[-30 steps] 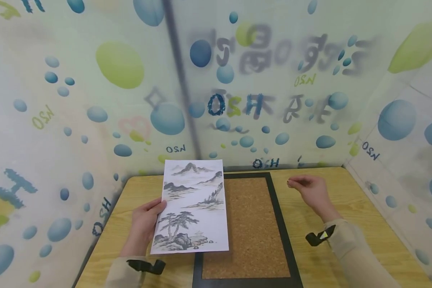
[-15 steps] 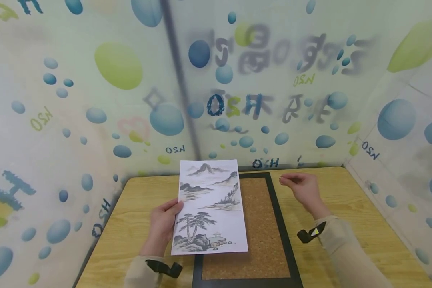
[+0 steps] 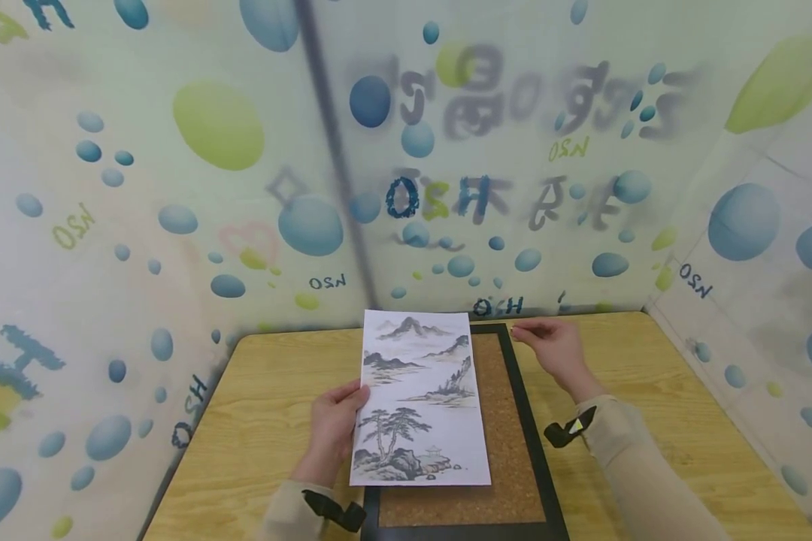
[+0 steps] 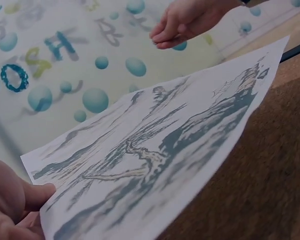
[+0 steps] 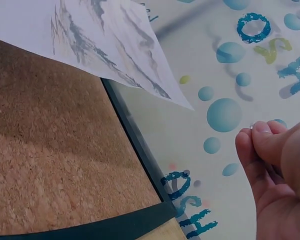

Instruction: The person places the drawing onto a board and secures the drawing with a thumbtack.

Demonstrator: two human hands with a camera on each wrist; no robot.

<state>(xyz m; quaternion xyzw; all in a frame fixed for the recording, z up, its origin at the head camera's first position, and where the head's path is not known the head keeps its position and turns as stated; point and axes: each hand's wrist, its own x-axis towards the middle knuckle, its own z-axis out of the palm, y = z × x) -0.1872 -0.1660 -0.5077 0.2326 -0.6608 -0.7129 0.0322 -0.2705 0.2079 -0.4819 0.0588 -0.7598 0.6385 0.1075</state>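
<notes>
Now, left hand: pinches sheet by its edge.
Right hand: pinches tiny bit, unidentifiable.
Board: right of left fingers; apparently positioning, next calling for careful lowering.

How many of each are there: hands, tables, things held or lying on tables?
Hands: 2 (left hand, right hand)
Tables: 1 (table)
Sheets: 1 (sheet)
Boards: 1 (board)
Tiny items: 1 (tiny item, pinched, too small to name)
Total: 6

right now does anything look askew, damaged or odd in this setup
Mainly the wall lettering: it reads backwards, as if seen from behind. The printed paper bows slightly in the left hand, above the corkboard; I see no tears or spills.
</notes>
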